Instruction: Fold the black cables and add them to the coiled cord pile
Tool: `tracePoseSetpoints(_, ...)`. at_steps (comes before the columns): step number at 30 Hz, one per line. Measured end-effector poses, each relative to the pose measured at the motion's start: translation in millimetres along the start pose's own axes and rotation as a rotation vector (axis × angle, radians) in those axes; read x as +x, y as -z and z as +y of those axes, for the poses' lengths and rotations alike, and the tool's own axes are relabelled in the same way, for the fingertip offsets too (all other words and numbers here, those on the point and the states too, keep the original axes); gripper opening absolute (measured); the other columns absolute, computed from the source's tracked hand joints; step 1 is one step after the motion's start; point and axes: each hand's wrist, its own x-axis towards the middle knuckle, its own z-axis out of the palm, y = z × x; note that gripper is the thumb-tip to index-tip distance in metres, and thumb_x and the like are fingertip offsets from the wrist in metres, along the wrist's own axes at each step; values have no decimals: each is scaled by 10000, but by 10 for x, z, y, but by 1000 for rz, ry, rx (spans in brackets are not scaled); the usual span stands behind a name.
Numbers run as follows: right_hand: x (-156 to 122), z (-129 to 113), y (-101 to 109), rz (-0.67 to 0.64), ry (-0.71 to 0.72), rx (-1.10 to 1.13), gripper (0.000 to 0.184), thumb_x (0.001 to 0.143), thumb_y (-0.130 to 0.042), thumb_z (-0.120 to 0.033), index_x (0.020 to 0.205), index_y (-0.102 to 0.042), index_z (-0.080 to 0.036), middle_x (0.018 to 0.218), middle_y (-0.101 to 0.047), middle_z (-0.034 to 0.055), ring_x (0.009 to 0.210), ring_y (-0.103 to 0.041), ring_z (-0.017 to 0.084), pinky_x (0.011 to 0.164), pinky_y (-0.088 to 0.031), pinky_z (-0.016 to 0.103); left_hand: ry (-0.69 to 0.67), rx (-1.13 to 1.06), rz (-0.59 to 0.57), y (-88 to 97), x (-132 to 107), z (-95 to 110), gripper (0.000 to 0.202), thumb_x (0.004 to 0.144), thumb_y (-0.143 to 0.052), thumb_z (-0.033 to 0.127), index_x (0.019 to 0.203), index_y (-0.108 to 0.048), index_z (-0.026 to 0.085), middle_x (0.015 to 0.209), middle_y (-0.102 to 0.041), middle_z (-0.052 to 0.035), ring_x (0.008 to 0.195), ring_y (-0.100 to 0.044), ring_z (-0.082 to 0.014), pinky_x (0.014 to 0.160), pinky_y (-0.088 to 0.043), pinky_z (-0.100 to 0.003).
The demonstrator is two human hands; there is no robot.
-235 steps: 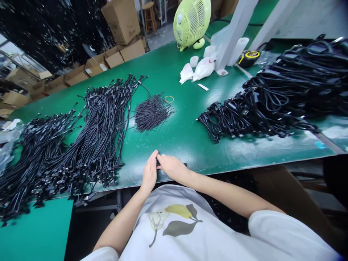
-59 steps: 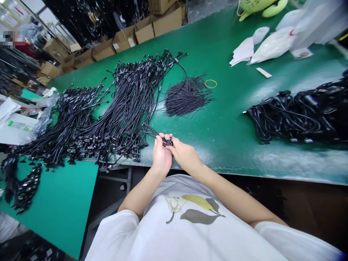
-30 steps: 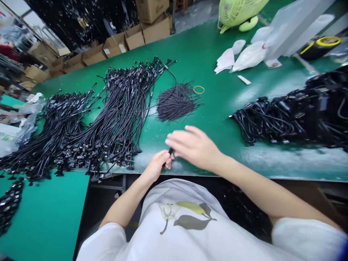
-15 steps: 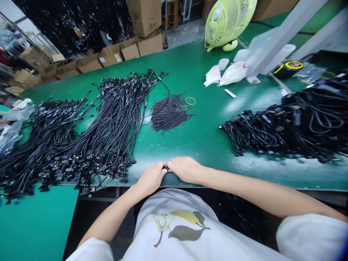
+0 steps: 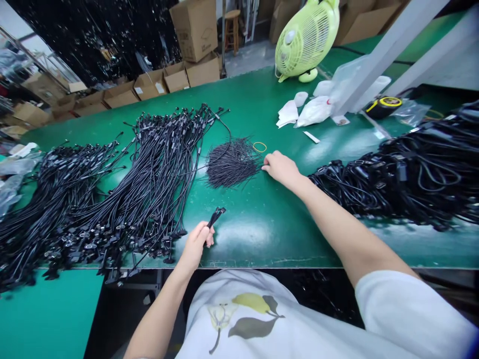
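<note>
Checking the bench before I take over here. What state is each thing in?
Left hand: closed around a black cable end.
Right hand: open, beside the thin black wires.
Thin black wires: loose, fanned heap.
Long black cables: laid out in bundles.
Tangled black cords: piled in a heap.
Yellow rubber band: lying flat.
Lime-green fan: upright.

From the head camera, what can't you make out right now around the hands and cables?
- Left hand: its fingers hide the lower part of the black cable piece.
- That piece's tip: too small to identify the connector.
- Black cable heap: cut off by the right edge.
- Thin wire bundle: strands too fine to count.
</note>
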Motion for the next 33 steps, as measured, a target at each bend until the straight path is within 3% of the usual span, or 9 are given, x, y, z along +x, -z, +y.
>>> tracePoseSetpoints(3, 86, 161, -64, -22, -39, -49, 107, 864, -550, -179, 808, -614, -114, 786, -581, 73, 641, -430, 121, 606, -295, 265, 27, -210, -6, -60, -25, 60, 360, 850, -603, 504, 809, -545, 152, 536, -384, 70, 507, -365, -82, 586, -348, -243)
tracePoseSetpoints(7, -166, 76, -43, 35, -57, -69, 66, 835, -532, -174, 809, -583, -140, 831, -606, 88, 660, -488, 149, 586, -304, 271, 74, -407, -12, -143, -71, 141, 354, 816, -669, 469, 800, -556, 135, 556, -371, 73, 494, -341, -57, 554, -334, -222)
tracePoseSetpoints(10, -573, -234, -74, 71, -21, 241, 131, 836, -525, -214, 937, -582, -153, 825, -627, 61, 646, -546, 145, 613, -384, 264, 88, -497, -41, -226, -70, 191, 349, 795, -699, 446, 864, -582, 125, 557, -362, 78, 484, -336, -53, 535, -328, -215)
tracePoseSetpoints(13, -1043, -704, -226, -130, 104, 688, 203, 849, -521, -292, 997, -605, -181, 831, -649, 23, 606, -583, 121, 631, -452, 259, 87, -524, -58, -329, -37, 198, 453, 781, -712, 434, 1095, -572, 140, 566, -375, 85, 480, -338, -61, 529, -333, -216)
tracePoseSetpoints(16, -1386, -1095, -394, -213, 222, 800, 185, 876, -494, -282, 936, -633, -175, 826, -654, 22, 621, -584, 113, 616, -454, 245, 40, -436, -38, -395, -10, 142, 510, 814, -662, 455, 1194, -555, 132, 575, -385, 79, 495, -348, -72, 543, -351, -227)
tracePoseSetpoints(20, -1520, -1260, -438, 58, 449, 406, 174, 915, -458, -186, 911, -627, -149, 786, -619, 41, 692, -558, 127, 635, -412, 245, -123, -24, 59, -384, -22, 27, 471, 906, -514, 422, 1276, -568, 137, 647, -470, 32, 563, -405, -100, 595, -377, -247)
tracePoseSetpoints(25, -1434, -1269, -240, 400, 1000, -269, 261, 950, -377, -108, 866, -624, -123, 885, -628, 100, 791, -530, 170, 681, -349, 318, -192, 401, 94, -298, -46, -31, 447, 934, -415, 305, 1334, -564, 173, 684, -514, 6, 620, -434, -130, 656, -393, -266)
tracePoseSetpoints(28, -1382, -1298, -114, 421, 1232, -399, 266, 946, -361, -92, 901, -622, -111, 973, -622, 121, 876, -526, 189, 715, -347, 331, -92, 375, -6, -233, -57, -20, 452, 915, -433, 283, 1327, -571, 160, 634, -494, 18, 599, -433, -122, 610, -384, -249)
tracePoseSetpoints(33, -1385, -1328, -55, 300, 1303, -562, 238, 913, -391, -89, 926, -627, -118, 802, -575, 77, 713, -482, 182, 636, -319, 340, 75, 114, -59, -199, -85, -21, 636, 874, -523, 309, 1460, -378, 110, 569, -454, 59, 534, -423, -93, 556, -360, -215)
